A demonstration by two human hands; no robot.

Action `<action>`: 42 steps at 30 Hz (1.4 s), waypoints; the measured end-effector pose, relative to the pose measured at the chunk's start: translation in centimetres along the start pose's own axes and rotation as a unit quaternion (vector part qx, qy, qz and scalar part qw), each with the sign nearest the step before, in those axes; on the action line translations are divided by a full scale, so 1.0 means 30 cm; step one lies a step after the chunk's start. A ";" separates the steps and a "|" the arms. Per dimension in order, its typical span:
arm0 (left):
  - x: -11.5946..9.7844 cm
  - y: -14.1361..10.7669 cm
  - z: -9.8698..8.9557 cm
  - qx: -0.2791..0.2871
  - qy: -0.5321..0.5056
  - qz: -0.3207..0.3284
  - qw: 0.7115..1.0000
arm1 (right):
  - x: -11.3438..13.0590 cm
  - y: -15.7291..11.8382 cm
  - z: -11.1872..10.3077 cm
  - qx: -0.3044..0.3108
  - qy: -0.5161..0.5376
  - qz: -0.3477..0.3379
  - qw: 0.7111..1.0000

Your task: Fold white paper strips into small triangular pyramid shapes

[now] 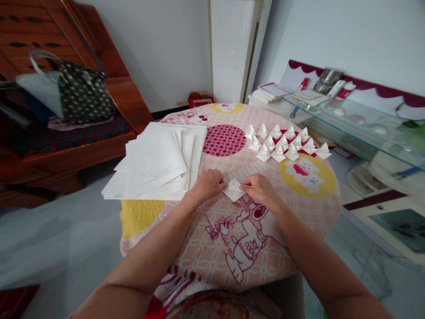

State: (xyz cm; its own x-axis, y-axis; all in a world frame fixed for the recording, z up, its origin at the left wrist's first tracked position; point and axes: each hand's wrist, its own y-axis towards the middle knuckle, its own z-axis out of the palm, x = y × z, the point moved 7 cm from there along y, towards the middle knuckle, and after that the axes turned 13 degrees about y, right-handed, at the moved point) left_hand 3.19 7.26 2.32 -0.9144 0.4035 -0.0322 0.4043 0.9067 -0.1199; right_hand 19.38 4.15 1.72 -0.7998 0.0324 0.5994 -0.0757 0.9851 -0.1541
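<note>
your left hand (210,182) has its thumb and fingers closed on the left corner of the small folded paper (234,190), and your right hand (260,188) pinches the right corner the same way. the small folded paper is white and flat, with a pointy end facing you, and it sits between your two hands over the round tablecloth (202,257). call that spot the middle of the clock. just past it, at 1 o'clock, lies a pale printed sheet (250,170), partly hidden by your right hand. at 12 o'clock there is a dark pink checked circle (225,140) on the cloth. up at 1 to 2 o'clock stand lots of little white folded shapes (282,143) — they are close together in rows, some of them over a red patch. at 2 to 3 o'clock you can see a yellow circle with bears (307,174). a big messy pile of white sheets (156,161) is at 10 o'clock, and the top one has faint print. at 6 o'clock, nearer to you, is a dog picture (247,248). farther off, past the tablecloth — a glass shelf (358,128) is at 2 o'clock, and a spotty dark bag (86,93) sits on a wooden seat (126,104) at 10 o'clock.
</note>
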 end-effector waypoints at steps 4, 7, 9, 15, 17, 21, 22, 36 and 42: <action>-0.004 0.002 0.006 -0.008 0.003 0.009 1.000 | -0.002 0.002 0.002 0.000 -0.002 0.003 1.000; -0.005 0.002 0.007 -0.002 -0.004 0.016 1.000 | -0.002 0.004 0.004 0.006 -0.002 -0.001 1.000; -0.006 0.001 0.005 0.005 -0.011 0.018 1.000 | -0.001 0.005 0.003 0.007 0.002 -0.001 1.000; -0.011 0.000 -0.002 0.004 -0.013 0.025 1.000 | 0.002 0.001 -0.002 0.003 -0.001 -0.003 1.000; -0.012 0.002 0.001 0.003 -0.014 0.030 0.999 | 0.002 0.001 -0.001 0.002 0.001 -0.004 1.000; -0.007 0.009 0.011 -0.001 -0.005 0.028 1.000 | -0.001 0.001 0.000 -0.001 0.002 0.001 1.000; -0.006 0.009 0.014 -0.001 -0.001 0.026 1.000 | -0.001 0.001 0.000 -0.002 0.001 0.003 1.000; -0.141 -0.022 0.006 -0.071 -0.091 0.232 0.966 | -0.015 0.012 0.003 0.004 0.028 0.004 1.000; -0.137 -0.009 0.022 -0.055 -0.077 0.225 0.970 | -0.045 0.014 -0.005 0.048 0.068 0.041 0.996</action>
State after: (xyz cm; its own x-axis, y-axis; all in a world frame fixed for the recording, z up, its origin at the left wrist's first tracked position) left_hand 6.84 5.26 1.83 -0.6338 0.7458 -0.2049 0.7547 0.6544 0.0476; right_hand 20.54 4.55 0.97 -0.7183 0.1404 0.6814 -0.0762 0.9576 -0.2777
